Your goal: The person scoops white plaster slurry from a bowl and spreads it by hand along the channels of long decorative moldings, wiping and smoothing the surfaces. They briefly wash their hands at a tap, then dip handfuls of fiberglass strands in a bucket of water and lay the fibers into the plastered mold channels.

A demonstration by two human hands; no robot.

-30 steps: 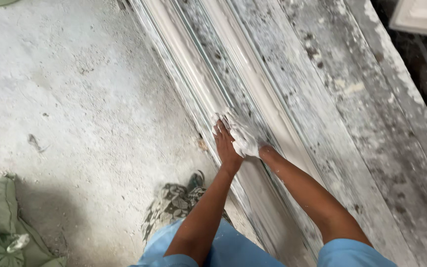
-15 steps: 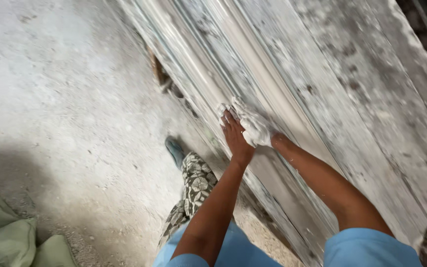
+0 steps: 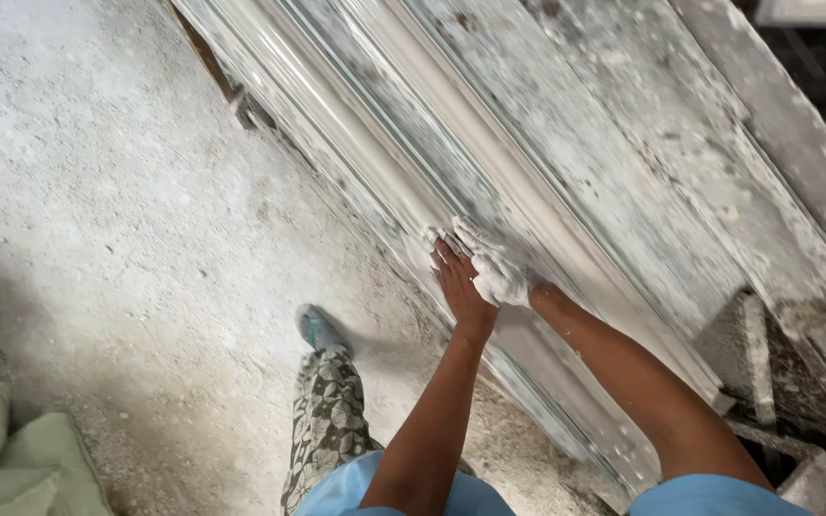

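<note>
Beyond a patterned trouser leg (image 3: 329, 420) and pale green sacks (image 3: 11, 459) on the concrete floor (image 3: 97, 210), the left hand (image 3: 459, 287) lies flat, fingers spread, beside the plaster-caked right hand (image 3: 497, 272), fingers closed on white plaster, both on a long white moulding (image 3: 375, 143) running lower-right to upper-left.

Grey-white plaster moulding (image 3: 566, 201), white-coated right hand (image 3: 497, 272), floral-patterned trouser leg (image 3: 325, 420), blue sleeves (image 3: 709, 497), pale green sacks (image 3: 11, 459).

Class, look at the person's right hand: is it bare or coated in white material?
Coated. The right hand is covered in white plaster-like paste, pressed against the long moulding beside the left hand.
</note>
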